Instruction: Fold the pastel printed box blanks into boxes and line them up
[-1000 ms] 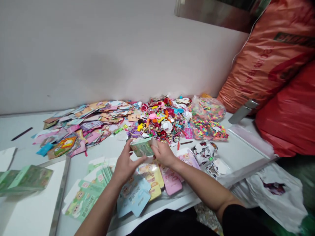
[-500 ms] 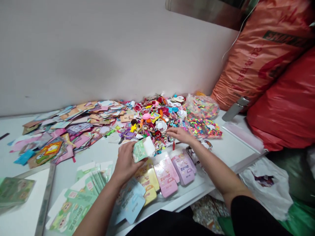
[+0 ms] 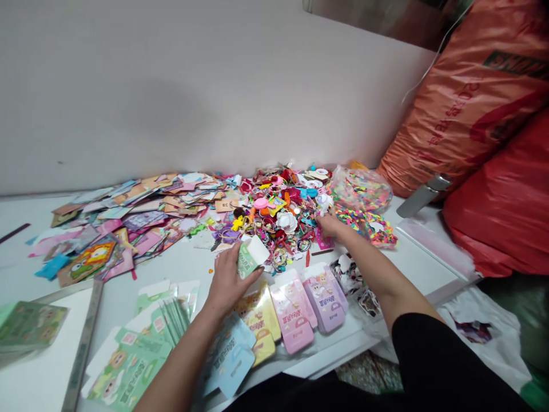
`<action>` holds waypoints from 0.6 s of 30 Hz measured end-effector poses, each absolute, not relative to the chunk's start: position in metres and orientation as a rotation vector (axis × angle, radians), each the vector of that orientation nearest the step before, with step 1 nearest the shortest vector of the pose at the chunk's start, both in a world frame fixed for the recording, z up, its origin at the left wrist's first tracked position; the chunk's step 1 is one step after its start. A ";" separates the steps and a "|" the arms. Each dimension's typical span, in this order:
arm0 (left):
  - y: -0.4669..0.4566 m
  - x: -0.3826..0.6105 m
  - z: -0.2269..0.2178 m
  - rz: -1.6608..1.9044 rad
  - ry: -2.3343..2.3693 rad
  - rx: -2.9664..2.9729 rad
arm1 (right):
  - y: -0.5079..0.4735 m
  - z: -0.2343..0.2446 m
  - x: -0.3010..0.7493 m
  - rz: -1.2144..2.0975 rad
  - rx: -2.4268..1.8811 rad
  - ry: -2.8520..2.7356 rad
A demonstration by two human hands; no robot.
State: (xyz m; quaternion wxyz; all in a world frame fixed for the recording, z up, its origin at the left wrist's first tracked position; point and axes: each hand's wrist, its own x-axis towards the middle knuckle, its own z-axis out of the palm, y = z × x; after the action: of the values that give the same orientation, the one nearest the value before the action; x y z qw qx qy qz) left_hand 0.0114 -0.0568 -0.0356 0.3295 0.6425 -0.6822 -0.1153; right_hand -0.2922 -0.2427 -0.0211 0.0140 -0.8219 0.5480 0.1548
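On my feed, the left hand (image 3: 227, 281) is closed around a pale green folded card box (image 3: 249, 258), its fingers wrapped up the box's side. The box stands tilted above the hand with a white flap showing. The right hand (image 3: 329, 224) is stretched out, its fingers bunched down at the edge of the trinket heap (image 3: 278, 214), though I can't tell from here whether they are pinching anything.

I'm placing everything else from that heap. The green box is just in front of it, close to its near edge. To the heap's left, a wide spread of printed cards (image 3: 128, 220) fans across the white table (image 3: 184, 269). To its right are a transparent bag of neon bits (image 3: 360, 189) and loose neon pieces (image 3: 364, 229). Farther right, a steel flask (image 3: 422, 195) lies against a red sack (image 3: 497, 200), with an orange sack (image 3: 463, 97) beside it.

In front of the heap, I can see pink card packs (image 3: 291, 312), a lilac card pack (image 3: 323, 297), yellow card packs (image 3: 257, 320) and blue card packs (image 3: 229, 357). Farther to the front left are green flat cards (image 3: 128, 366), and well off in that direction a green card stack (image 3: 30, 326) rests on a white board (image 3: 43, 366) edged with a metal strip (image 3: 83, 349).
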 end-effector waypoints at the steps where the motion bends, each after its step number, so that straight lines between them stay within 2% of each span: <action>1: -0.057 0.011 -0.038 -0.279 -1.792 1.685 | -0.242 -0.014 -0.293 0.433 -2.550 1.724; 3: -0.058 0.009 -0.040 -0.246 -1.819 1.714 | -0.235 0.003 -0.294 0.356 -2.555 1.789; 5: -0.059 0.005 -0.039 -0.231 -1.840 1.775 | -0.221 0.021 -0.291 0.136 -2.550 1.861; 7: -0.059 -0.003 -0.035 -0.216 -1.843 1.832 | -0.197 0.034 -0.280 -0.330 -2.412 1.830; 9: -0.060 -0.013 -0.032 -0.198 -1.867 1.845 | -0.166 0.037 -0.263 -0.832 -2.065 1.629; 11: -0.060 -0.022 -0.031 -0.182 -1.905 1.832 | -0.134 0.032 -0.243 -1.060 -1.747 1.421; 14: -0.059 -0.032 -0.031 -0.144 -1.921 1.808 | -0.097 0.017 -0.224 -1.200 -1.543 1.325; 18: -0.055 -0.040 -0.029 -0.076 -2.011 1.759 | -0.071 -0.001 -0.217 -1.217 -1.569 1.360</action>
State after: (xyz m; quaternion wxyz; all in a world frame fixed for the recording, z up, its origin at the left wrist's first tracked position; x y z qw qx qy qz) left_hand -0.0398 -0.0553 -0.0291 0.2324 0.6400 -0.7318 -0.0277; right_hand -0.2167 -0.0707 -0.0011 0.3592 -0.6083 0.5274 -0.4720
